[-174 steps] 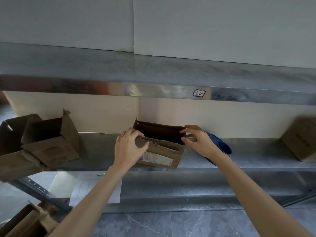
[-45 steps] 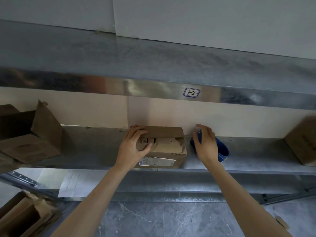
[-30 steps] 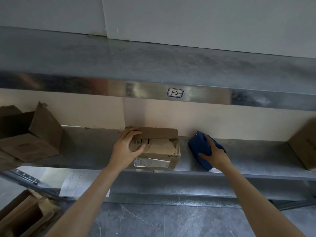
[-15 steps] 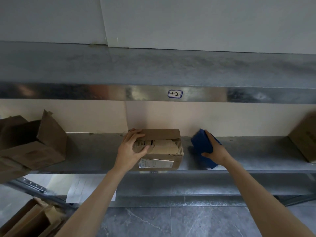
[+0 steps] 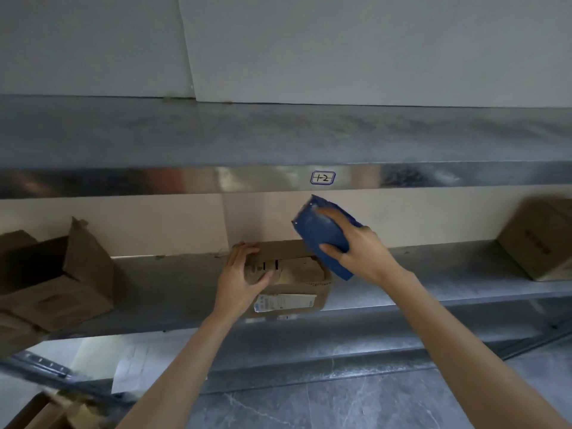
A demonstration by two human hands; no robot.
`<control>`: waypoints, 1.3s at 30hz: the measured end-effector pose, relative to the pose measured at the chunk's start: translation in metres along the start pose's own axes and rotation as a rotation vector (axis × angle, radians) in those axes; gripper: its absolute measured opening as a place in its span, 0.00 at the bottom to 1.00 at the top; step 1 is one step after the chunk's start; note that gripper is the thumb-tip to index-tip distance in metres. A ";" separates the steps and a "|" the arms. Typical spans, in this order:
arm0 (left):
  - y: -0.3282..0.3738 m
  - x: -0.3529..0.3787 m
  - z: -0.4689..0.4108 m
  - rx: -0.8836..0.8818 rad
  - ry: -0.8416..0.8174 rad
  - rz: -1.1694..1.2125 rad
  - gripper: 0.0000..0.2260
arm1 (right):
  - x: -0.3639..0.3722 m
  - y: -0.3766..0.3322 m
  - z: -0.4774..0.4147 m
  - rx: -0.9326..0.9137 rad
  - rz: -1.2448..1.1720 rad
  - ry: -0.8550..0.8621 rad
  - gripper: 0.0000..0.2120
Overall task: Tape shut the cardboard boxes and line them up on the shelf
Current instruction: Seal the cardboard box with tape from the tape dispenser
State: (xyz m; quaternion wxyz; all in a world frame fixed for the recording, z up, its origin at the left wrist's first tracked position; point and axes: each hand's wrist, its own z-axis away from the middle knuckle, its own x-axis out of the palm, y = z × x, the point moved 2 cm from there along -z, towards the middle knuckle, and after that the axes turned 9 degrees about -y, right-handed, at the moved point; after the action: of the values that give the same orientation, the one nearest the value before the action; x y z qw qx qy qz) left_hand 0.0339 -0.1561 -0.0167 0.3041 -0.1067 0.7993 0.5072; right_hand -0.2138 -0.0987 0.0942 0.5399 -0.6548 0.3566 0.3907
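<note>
A small cardboard box (image 5: 294,283) with folded-down flaps and a white label sits at the front of the metal shelf (image 5: 173,289). My left hand (image 5: 241,280) presses on its left top corner, fingers over the flaps and thumb on the front. My right hand (image 5: 359,252) grips a blue tape dispenser (image 5: 322,233), lifted and tilted above the box's right end. No tape shows on the box.
Open cardboard boxes (image 5: 55,280) with raised flaps stand at the shelf's left end. A closed box (image 5: 544,239) stands at the far right. An upper shelf edge (image 5: 216,178) carries a small label. More open boxes (image 5: 46,413) and white paper (image 5: 130,363) lie below.
My right hand took hold of the blue tape dispenser on the shelf and lifted it up and left over the box. My left hand stayed pressing the closed flaps.
</note>
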 end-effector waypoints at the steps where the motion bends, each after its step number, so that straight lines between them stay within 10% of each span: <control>1: 0.001 0.000 0.000 -0.014 0.003 0.018 0.21 | 0.003 -0.011 -0.003 -0.042 0.024 -0.011 0.29; 21: 0.000 -0.004 0.006 -0.110 0.002 0.304 0.28 | 0.049 -0.052 -0.047 -0.082 -0.037 -0.495 0.34; 39: -0.003 -0.047 0.001 -0.096 -0.144 0.179 0.18 | 0.046 -0.053 -0.027 -0.190 0.149 -0.044 0.27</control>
State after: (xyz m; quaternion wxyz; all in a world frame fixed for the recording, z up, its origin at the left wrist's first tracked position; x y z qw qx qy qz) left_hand 0.0727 -0.1637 0.0083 0.3085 -0.0127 0.7565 0.5766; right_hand -0.1427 -0.1186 0.0785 0.4527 -0.6659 0.3536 0.4760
